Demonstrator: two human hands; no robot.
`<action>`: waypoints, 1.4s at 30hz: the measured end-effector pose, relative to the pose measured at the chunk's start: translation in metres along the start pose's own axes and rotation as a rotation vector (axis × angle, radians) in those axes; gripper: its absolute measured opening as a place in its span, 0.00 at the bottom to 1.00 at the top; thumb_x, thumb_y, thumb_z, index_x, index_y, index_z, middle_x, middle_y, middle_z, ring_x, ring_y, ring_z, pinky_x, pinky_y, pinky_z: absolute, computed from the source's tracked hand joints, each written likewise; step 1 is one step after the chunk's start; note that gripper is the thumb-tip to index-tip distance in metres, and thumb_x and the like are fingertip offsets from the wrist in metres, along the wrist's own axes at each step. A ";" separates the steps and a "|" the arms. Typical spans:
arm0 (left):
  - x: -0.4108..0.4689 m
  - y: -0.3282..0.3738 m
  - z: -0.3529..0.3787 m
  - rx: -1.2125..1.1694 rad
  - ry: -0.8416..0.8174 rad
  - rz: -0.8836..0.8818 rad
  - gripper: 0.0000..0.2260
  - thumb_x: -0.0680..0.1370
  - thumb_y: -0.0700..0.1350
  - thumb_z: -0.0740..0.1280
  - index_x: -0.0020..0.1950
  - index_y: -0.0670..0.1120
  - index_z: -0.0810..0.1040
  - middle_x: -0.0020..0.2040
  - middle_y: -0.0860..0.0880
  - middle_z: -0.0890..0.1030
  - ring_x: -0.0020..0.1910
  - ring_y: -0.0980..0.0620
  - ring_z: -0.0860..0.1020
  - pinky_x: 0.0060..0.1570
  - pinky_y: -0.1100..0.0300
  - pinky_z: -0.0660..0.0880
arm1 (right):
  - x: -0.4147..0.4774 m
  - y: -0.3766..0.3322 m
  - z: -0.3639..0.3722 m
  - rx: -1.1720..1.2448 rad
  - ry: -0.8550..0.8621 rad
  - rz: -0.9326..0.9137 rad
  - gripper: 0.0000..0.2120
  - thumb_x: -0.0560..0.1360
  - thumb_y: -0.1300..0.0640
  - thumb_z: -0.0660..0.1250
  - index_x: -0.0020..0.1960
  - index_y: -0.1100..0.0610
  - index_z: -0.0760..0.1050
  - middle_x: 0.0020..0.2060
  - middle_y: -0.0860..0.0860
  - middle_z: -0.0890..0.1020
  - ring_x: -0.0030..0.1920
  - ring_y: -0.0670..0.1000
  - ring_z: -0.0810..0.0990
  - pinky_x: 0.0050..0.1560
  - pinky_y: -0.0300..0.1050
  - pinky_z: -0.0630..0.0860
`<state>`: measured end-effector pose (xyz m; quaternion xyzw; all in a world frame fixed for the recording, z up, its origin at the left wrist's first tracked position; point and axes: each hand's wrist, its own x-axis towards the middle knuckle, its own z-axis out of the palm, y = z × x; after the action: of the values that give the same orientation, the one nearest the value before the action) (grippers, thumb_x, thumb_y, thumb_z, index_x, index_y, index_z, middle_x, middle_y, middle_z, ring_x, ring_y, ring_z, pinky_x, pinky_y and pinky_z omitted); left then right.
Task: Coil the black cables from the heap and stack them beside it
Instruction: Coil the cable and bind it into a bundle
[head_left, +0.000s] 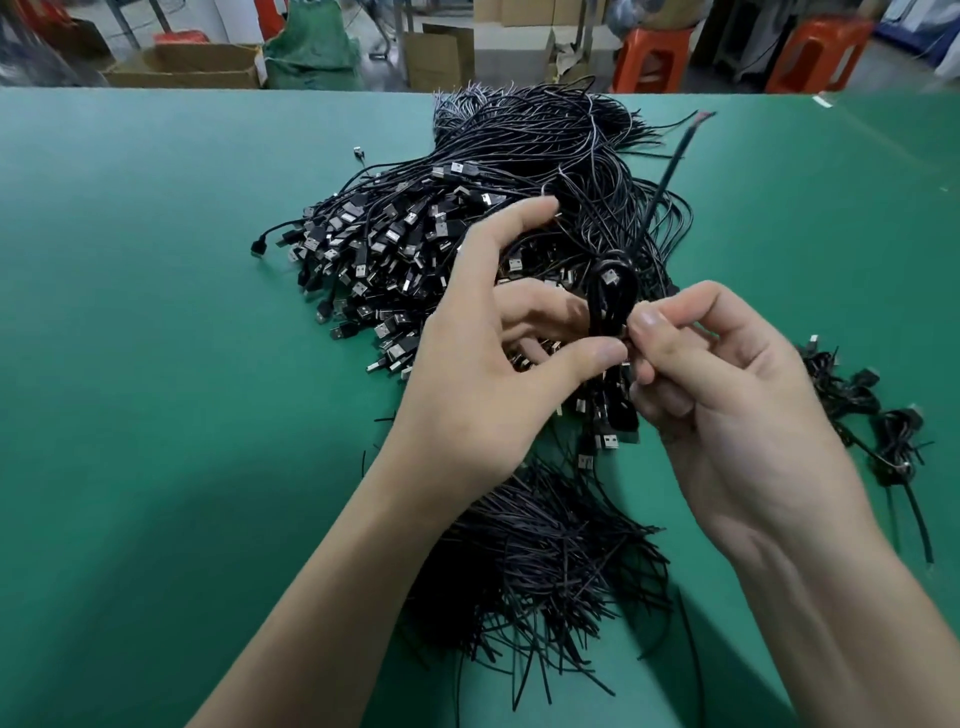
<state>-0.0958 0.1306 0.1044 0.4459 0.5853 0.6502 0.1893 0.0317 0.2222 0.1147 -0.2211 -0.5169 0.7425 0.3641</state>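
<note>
A big heap of black USB cables lies across the middle of the green table, plugs toward the left and front. Above its near side, my left hand and my right hand together hold one black cable coil, a small oval loop pinched between both thumbs and fingers. Its loose tail sticks up and away to the right. A few coiled cables lie on the table to the right of the heap.
A pile of short black ties lies near the front edge between my forearms. Beyond the table's far edge stand cardboard boxes, a green sack and orange stools.
</note>
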 end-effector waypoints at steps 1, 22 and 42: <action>0.000 0.000 0.000 0.085 0.012 0.031 0.30 0.74 0.39 0.78 0.73 0.52 0.72 0.46 0.53 0.84 0.47 0.56 0.82 0.50 0.59 0.77 | 0.000 0.001 0.001 0.036 0.003 0.036 0.06 0.71 0.57 0.72 0.38 0.53 0.77 0.28 0.48 0.74 0.25 0.43 0.67 0.29 0.33 0.67; -0.003 -0.003 0.009 -0.047 -0.042 -0.061 0.03 0.78 0.40 0.76 0.48 0.48 0.86 0.39 0.51 0.85 0.36 0.60 0.79 0.36 0.66 0.73 | 0.005 0.007 0.000 0.186 0.175 0.129 0.10 0.76 0.62 0.71 0.37 0.54 0.77 0.28 0.48 0.74 0.24 0.42 0.66 0.23 0.32 0.64; -0.004 -0.005 0.000 0.187 -0.148 0.155 0.13 0.81 0.37 0.65 0.57 0.51 0.86 0.39 0.48 0.84 0.37 0.41 0.79 0.38 0.45 0.77 | 0.003 0.009 0.003 0.222 0.142 0.205 0.15 0.77 0.65 0.66 0.34 0.53 0.78 0.30 0.47 0.78 0.26 0.42 0.70 0.23 0.32 0.66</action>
<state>-0.0952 0.1286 0.0985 0.5520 0.5915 0.5710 0.1389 0.0244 0.2208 0.1074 -0.2831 -0.3793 0.8109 0.3442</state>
